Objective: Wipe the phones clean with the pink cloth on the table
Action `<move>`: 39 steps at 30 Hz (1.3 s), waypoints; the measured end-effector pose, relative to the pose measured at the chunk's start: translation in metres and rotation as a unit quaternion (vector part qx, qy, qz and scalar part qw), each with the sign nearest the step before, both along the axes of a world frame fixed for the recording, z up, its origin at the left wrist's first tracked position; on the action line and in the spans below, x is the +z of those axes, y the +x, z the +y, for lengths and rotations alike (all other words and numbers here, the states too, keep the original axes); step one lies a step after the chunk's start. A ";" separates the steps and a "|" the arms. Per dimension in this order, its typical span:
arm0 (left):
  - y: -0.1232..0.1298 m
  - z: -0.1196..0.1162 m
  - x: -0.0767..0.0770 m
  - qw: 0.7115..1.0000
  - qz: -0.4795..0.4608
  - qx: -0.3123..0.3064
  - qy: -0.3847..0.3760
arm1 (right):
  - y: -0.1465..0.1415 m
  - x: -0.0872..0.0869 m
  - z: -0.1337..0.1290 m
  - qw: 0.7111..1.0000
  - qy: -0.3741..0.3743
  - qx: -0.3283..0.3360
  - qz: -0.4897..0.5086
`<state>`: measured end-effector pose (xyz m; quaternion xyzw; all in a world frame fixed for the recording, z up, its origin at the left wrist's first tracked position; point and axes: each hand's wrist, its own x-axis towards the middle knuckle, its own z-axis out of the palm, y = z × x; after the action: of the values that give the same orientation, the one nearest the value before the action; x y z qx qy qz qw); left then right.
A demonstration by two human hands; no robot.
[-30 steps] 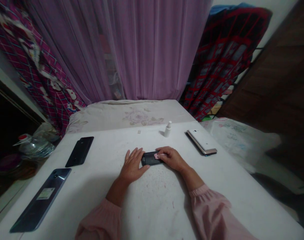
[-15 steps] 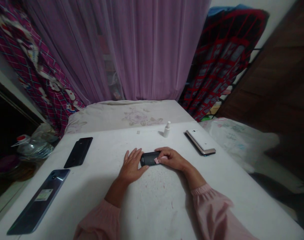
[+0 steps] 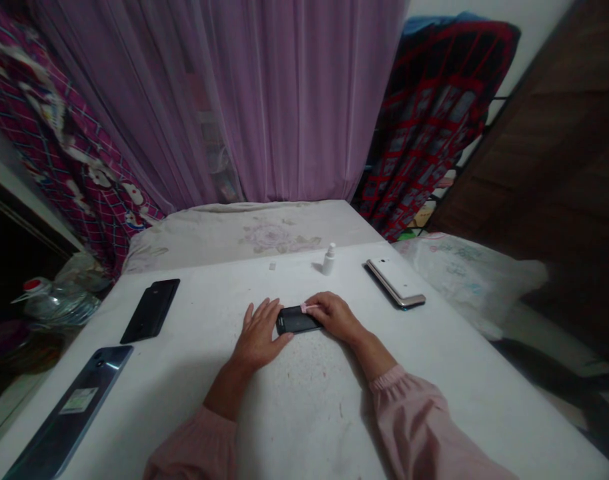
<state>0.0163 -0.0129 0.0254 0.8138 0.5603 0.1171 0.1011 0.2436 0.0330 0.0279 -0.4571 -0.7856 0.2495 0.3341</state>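
Observation:
A small black phone (image 3: 299, 321) lies flat on the white tabletop, its long side running left to right. My left hand (image 3: 255, 339) steadies its left end, thumb along the near edge and fingers at the far edge. Pinched in the fingers of my right hand (image 3: 337, 316) is a small pink cloth (image 3: 305, 308), pressed at the phone's far edge. The right hand hides the phone's far right corner. A white spray bottle (image 3: 329, 260) stands upright beyond my right hand.
To the left lie stacked black phones (image 3: 151, 310) and a larger dark blue phone (image 3: 69, 413) with a label. Several phones, a white one (image 3: 395, 277) on top, are stacked at right. A small pale square (image 3: 272, 266) lies near the floral cloth (image 3: 264, 230).
My right hand has moved the pink cloth left and away from me, from the phone's middle to its far edge. My left hand keeps its place on the phone. The view has shifted slightly.

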 end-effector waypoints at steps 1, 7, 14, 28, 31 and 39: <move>0.000 0.000 -0.001 1.000 -0.003 -0.001 0.007 | 0.003 0.000 0.000 1.000 -0.006 0.022 0.015; -0.001 0.001 -0.007 1.000 -0.004 -0.003 0.023 | 0.020 0.004 0.003 0.988 -0.067 0.127 0.065; -0.002 0.001 -0.007 1.000 -0.005 -0.003 0.020 | 0.011 -0.002 0.003 0.993 -0.048 0.073 0.079; -0.002 0.001 -0.010 0.999 -0.014 -0.004 0.032 | 0.022 0.007 0.003 0.982 -0.105 0.141 0.072; -0.002 0.001 -0.009 0.999 -0.018 -0.004 0.033 | 0.026 0.009 0.002 0.977 -0.133 0.150 0.067; -0.002 0.001 -0.008 1.000 -0.017 -0.005 0.021 | 0.010 -0.001 0.002 0.992 -0.082 0.060 0.080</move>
<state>0.0144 -0.0123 0.0175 0.8160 0.5522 0.1422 0.0944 0.2534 0.0352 0.0271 -0.4134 -0.7593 0.3689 0.3414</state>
